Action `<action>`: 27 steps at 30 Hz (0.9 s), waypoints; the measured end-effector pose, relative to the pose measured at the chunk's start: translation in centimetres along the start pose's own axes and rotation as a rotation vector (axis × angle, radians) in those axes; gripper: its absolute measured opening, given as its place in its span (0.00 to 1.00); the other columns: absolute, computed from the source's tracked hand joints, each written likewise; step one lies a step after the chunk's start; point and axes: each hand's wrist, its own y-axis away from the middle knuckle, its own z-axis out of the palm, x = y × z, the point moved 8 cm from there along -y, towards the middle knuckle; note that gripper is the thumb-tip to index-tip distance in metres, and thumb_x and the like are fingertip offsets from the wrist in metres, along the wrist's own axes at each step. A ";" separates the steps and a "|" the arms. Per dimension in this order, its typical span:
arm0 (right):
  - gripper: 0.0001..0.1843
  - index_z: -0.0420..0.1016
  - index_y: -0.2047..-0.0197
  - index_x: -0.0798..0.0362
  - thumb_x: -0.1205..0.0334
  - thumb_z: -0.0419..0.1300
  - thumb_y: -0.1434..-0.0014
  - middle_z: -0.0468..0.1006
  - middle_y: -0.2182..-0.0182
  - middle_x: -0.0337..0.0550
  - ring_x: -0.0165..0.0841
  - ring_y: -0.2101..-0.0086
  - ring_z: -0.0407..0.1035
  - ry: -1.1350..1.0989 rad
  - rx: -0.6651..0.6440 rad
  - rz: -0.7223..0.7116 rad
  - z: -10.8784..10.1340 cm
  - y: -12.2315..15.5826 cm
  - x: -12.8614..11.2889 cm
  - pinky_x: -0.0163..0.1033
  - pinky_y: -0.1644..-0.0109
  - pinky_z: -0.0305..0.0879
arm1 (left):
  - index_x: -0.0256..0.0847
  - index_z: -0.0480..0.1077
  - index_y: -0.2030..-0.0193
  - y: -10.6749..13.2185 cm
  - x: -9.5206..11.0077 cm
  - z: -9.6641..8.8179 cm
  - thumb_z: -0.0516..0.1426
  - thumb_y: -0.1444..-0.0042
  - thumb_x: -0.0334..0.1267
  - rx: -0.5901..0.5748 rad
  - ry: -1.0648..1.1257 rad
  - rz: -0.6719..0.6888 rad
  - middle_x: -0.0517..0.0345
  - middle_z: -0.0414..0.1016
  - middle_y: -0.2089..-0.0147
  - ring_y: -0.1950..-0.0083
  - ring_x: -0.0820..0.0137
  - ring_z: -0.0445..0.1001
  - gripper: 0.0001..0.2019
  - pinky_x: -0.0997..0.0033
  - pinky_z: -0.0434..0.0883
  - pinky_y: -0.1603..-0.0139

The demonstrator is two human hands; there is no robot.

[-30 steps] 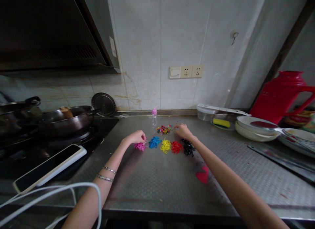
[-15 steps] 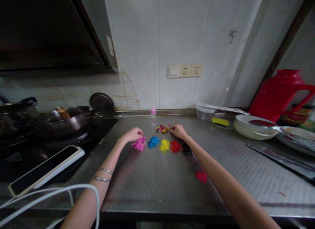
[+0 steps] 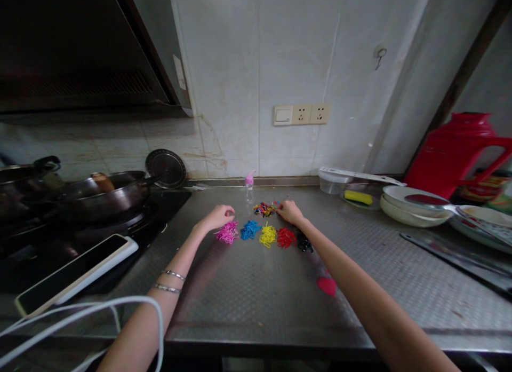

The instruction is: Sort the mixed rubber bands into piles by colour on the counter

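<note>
Curled fingers of my left hand (image 3: 218, 217) hover at the upper edge of a pile of pink rubber bands (image 3: 227, 232); whether they hold a band is too small to see. My right hand (image 3: 290, 212) has its fingers closed at the right edge of a mixed multicoloured pile (image 3: 264, 209), and anything in the fingertips is hidden. In a row in front lie blue bands (image 3: 250, 230), yellow bands (image 3: 268, 235), red bands (image 3: 286, 237) and black bands (image 3: 304, 243), the last partly behind my right wrist. A small clear bottle (image 3: 249, 189) with a pink top stands behind them.
Left are a stove with a pan (image 3: 116, 196), a white device (image 3: 76, 276) and a white cable (image 3: 120, 300) near my forearm. On the right stand a plastic tub (image 3: 331, 185), a yellow sponge (image 3: 358, 197), stacked bowls (image 3: 412, 212), a knife (image 3: 452, 257) and a red thermos (image 3: 452, 153).
My left hand has shifted slightly to the right above the pink pile. My right hand stays at the mixed pile with little movement. The piles look the same.
</note>
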 end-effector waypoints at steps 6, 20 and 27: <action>0.12 0.76 0.69 0.57 0.62 0.53 0.48 0.76 0.68 0.47 0.32 0.66 0.67 -0.075 0.043 0.015 -1.5 0.6 0.2 0.32 0.61 0.58 | 0.35 0.70 0.57 -0.2 -0.2 0.1 0.51 0.52 0.40 0.027 0.016 0.023 0.54 0.73 0.68 0.69 0.71 0.69 0.17 0.76 0.63 0.66; 0.08 0.75 0.70 0.56 0.65 0.55 0.52 0.75 0.70 0.42 0.30 0.68 0.66 -0.324 -0.055 -0.374 -5.9 8.3 -7.1 0.32 0.62 0.60 | 0.35 0.71 0.59 -0.1 0.3 0.7 0.51 0.53 0.37 0.037 0.053 0.007 0.53 0.74 0.66 0.67 0.70 0.70 0.15 0.75 0.64 0.65; 0.11 0.74 0.64 0.55 0.63 0.53 0.49 0.75 0.67 0.43 0.30 0.67 0.66 -0.301 -0.022 -0.344 -6.2 8.0 -5.2 0.33 0.61 0.60 | 0.34 0.72 0.60 -0.2 0.0 0.8 0.50 0.52 0.36 0.055 0.055 0.032 0.51 0.74 0.65 0.66 0.70 0.71 0.15 0.75 0.64 0.64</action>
